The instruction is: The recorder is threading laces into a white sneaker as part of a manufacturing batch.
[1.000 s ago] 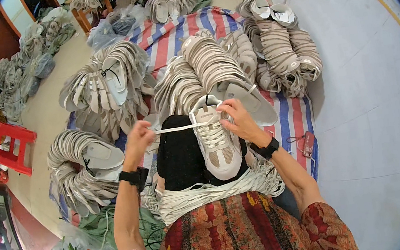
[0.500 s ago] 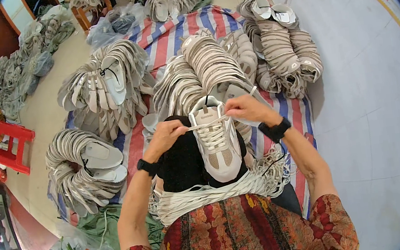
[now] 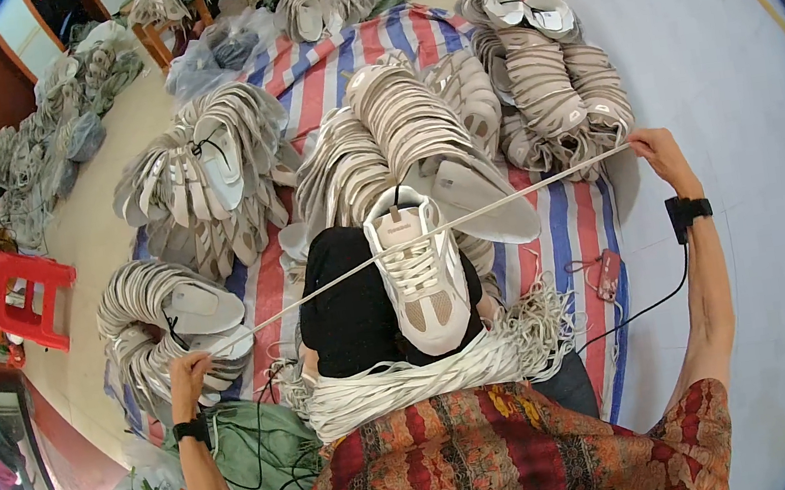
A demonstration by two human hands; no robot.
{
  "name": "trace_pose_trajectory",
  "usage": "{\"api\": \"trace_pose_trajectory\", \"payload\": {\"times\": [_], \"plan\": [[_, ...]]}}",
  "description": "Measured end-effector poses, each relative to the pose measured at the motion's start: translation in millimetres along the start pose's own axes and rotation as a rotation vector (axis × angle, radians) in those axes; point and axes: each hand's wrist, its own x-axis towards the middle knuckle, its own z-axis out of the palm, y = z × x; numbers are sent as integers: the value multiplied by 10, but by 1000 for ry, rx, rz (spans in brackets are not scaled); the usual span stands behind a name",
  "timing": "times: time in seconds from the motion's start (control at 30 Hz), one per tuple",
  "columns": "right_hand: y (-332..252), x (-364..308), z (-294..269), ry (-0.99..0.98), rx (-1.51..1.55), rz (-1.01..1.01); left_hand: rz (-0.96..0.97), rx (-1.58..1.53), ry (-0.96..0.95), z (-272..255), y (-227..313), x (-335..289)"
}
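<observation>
A beige and white sneaker (image 3: 434,321) rests on my lap, toe toward me, with cream laces threaded down its front. A long cream shoelace (image 3: 543,183) runs taut on a slant across its upper part. My left hand (image 3: 190,379) pinches one end, low at the left beside a ring of shoe uppers. Higher at the right, my right hand (image 3: 661,158) is closed on the other end. Both arms are spread wide. Below the toe, a thick bundle of loose white laces (image 3: 402,392) lies across my lap.
Nested stacks of shoe uppers (image 3: 420,112) stand ahead on a striped sheet (image 3: 321,81). Another ring of uppers (image 3: 138,308) sits left, near a red plastic stool (image 3: 28,298). A green sack (image 3: 240,443) lies lower left. A small red object (image 3: 607,274) lies right. Other people are far left.
Both hands have moved far apart, the left down and left, the right up and right. The lace between them is now drawn out long and straight.
</observation>
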Motion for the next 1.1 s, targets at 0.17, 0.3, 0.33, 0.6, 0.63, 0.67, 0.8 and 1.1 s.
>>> {"api": "trace_pose_trajectory", "payload": {"times": [0.17, 0.3, 0.33, 0.6, 0.63, 0.67, 0.8, 1.1], "plan": [[24, -542, 161, 562, -422, 79, 297, 487, 304, 85, -219, -94], [-421, -1035, 451, 825, -67, 527, 147, 420, 435, 333, -323, 5], [-573, -1114, 548, 981, 293, 615, 84, 354, 443, 396, -316, 60], [-1738, -744, 1151, 374, 1074, 403, 135, -222, 450, 774, 620, 862], [-1869, -618, 1240, 214, 1022, 324, 196, -324, 410, 849, 822, 946], [-1998, -488, 1358, 96, 1008, 341, 168, -482, 352, 926, 1030, 1024], [-2229, -57, 1729, -157, 1118, 274, 198, -827, 133, 1242, 1786, 1095], [-2127, 147, 2039, -211, 871, 113, 139, -884, -503, 1838, 2652, 1082]]}}
